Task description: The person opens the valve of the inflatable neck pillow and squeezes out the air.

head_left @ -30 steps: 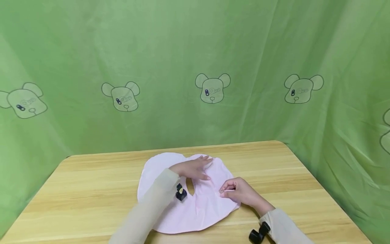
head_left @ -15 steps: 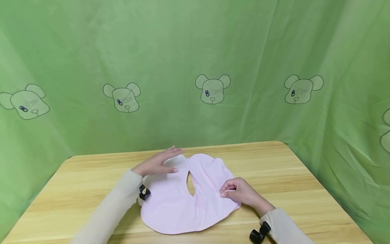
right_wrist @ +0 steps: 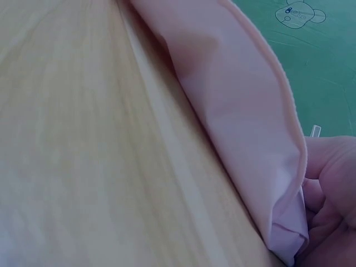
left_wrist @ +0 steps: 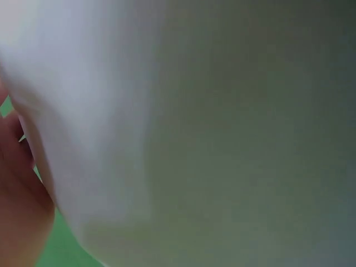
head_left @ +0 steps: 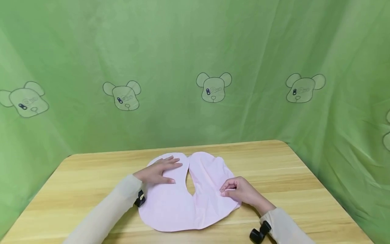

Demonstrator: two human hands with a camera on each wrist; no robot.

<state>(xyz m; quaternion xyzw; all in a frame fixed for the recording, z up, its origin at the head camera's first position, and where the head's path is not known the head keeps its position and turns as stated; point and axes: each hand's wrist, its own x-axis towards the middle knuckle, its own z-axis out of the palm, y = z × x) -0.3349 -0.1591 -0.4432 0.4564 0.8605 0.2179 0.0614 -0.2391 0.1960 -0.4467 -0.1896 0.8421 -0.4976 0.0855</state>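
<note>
A pale pink cloth bib [head_left: 170, 210] lies on the wooden table, with an oval opening near its middle and creases on its right half. Flat on its upper left lobe rests my left hand [head_left: 161, 171], fingers spread. At the bib's right side, my right hand [head_left: 239, 191] pinches the cloth between thumb and curled fingers. Seen from the right wrist, the bib's edge [right_wrist: 250, 111] stands up off the table beside the right hand [right_wrist: 334, 194], and a small clear tip [right_wrist: 316, 131] sticks up behind the fingers. Blurred cloth [left_wrist: 105, 122] fills most of the left wrist view.
The light wooden table [head_left: 289, 193] has rounded far corners. Behind it and to the sides hangs a green curtain [head_left: 170, 44] printed with bear heads. Black wrist cameras sit on both sleeves [head_left: 103, 210].
My left hand has moved left off the bib's right half, lifted, and come down on its left lobe, which is now smoother. My right hand has stayed in place.
</note>
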